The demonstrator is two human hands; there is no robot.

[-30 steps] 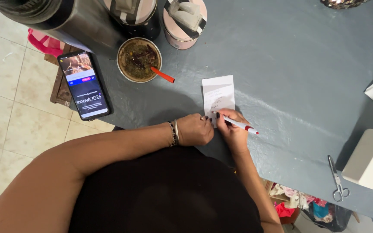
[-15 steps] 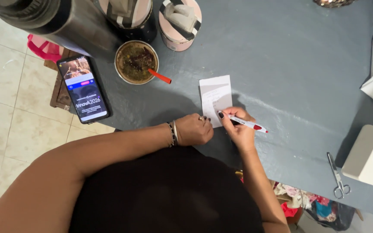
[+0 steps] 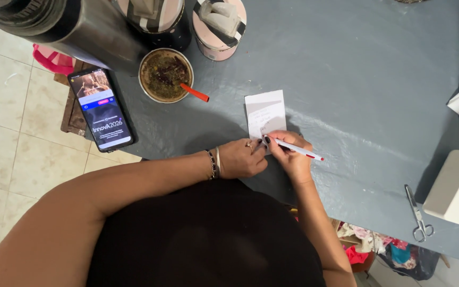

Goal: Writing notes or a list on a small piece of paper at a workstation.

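Centrally, right hand (image 3: pixel 292 159) grips white pen (image 3: pixel 299 150), tip on white paper slip (image 3: pixel 264 112); left hand (image 3: pixel 243 158) loosely curled, fingertips pinning slip's lower edge to grey table (image 3: pixel 357 79)

A black smartphone with a lit screen (image 3: pixel 102 109) lies at left on the grey-blue tabletop (image 3: pixel 357 69). A round bowl of dark mixture (image 3: pixel 166 74) sits upper centre. Steel scissors (image 3: pixel 418 215) lie lower right.
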